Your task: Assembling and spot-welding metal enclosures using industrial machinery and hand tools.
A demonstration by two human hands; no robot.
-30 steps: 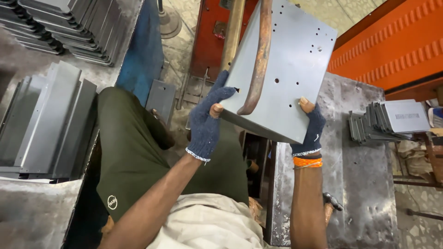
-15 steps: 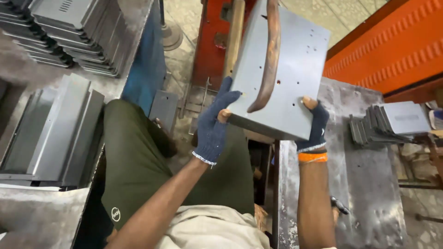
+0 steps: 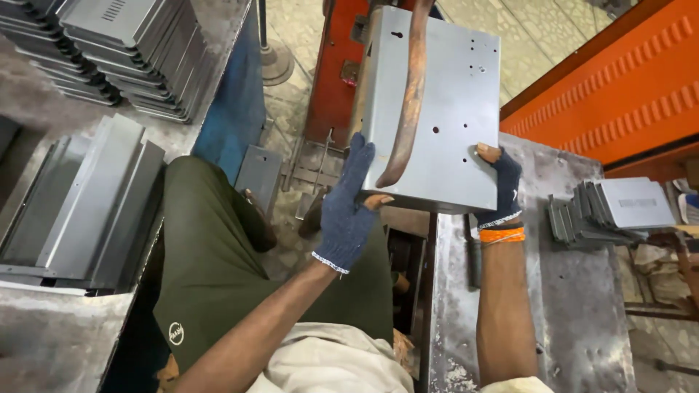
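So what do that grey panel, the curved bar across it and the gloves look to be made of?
Grey panel: probably sheet steel with a dull matte finish, judging by its thin folded edges and punched holes. Curved bar: likely copper, reddish-brown and tarnished. Gloves on both hands: knitted fabric, dark blue with white cuffs and visible ribbing.

Panel (image 3: 451, 109): sheet metal, grey, smooth with a dull satin sheen, drilled holes. Curved arm (image 3: 409, 87): copper-coloured metal, tarnished, patchy. Gloves on left hand (image 3: 348, 207) and right hand (image 3: 502, 185): dark blue knitted cloth, matt, fingertips bare. Bench top (image 3: 568, 291): steel plate, scuffed, mottled. Stacked panels (image 3: 611, 207): grey matt metal.
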